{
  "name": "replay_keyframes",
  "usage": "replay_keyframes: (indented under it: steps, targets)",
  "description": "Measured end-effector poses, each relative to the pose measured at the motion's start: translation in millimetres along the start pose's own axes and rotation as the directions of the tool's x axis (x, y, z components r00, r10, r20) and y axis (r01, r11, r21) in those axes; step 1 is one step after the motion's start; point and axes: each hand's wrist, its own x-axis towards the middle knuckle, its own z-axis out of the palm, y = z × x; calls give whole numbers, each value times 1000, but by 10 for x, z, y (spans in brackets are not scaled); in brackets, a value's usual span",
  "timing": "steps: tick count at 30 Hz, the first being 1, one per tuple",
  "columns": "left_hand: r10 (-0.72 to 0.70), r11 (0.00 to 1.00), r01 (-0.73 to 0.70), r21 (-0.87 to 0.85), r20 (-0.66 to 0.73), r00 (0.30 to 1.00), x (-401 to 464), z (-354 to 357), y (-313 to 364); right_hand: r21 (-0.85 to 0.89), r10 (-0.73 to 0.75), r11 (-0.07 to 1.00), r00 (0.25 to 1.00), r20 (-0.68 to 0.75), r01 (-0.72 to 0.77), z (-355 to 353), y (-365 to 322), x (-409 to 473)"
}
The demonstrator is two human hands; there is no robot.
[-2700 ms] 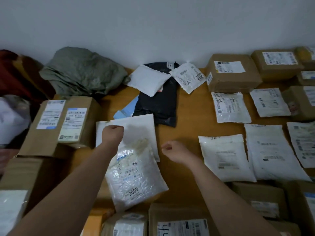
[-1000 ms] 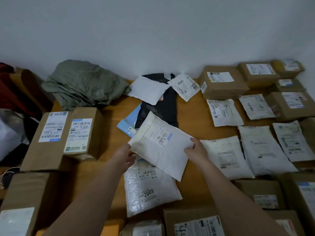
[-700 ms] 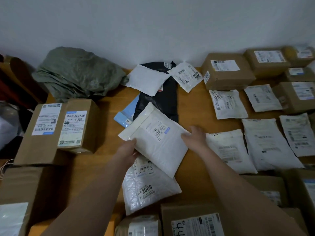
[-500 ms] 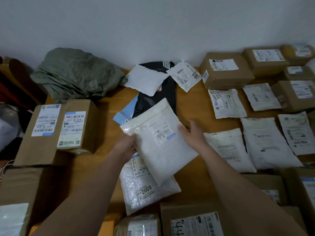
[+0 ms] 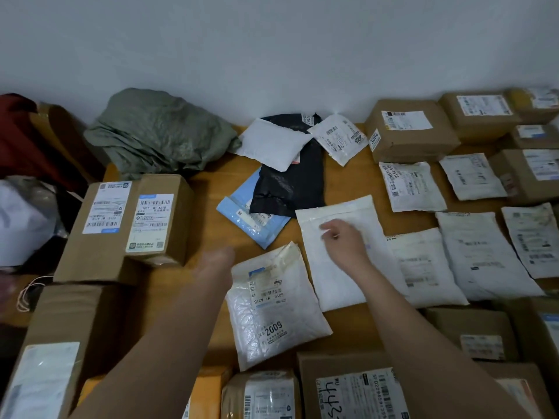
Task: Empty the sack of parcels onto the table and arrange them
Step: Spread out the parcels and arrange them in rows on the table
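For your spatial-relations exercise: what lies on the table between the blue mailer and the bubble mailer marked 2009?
Head view: only bare wooden table separates the blue mailer from the bubble mailer; nothing lies in that narrow gap.

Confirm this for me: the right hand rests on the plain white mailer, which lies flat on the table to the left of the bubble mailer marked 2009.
One detail is wrong. In the head view the right hand does rest on the plain white mailer, flat on the table, but that mailer lies to the right of the bubble mailer marked 2009, not its left.
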Motion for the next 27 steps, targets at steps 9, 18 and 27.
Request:
replay_keyframes:
  steps: [9,18,27]
  targets:
    - [-154,984,161,-72,92,984,-3,-302,-240,-142,275,961,894,354,-239,683,-13,-260]
    - [100,982,-125,-144,-171,980,-46,-680,50,-17,141,989,929,342,-145,863,-390,-321]
    - [-2,1000,5,22,-141,990,-42,-1057,-59,-25,196,978,865,461,-208,1135,-405,-520]
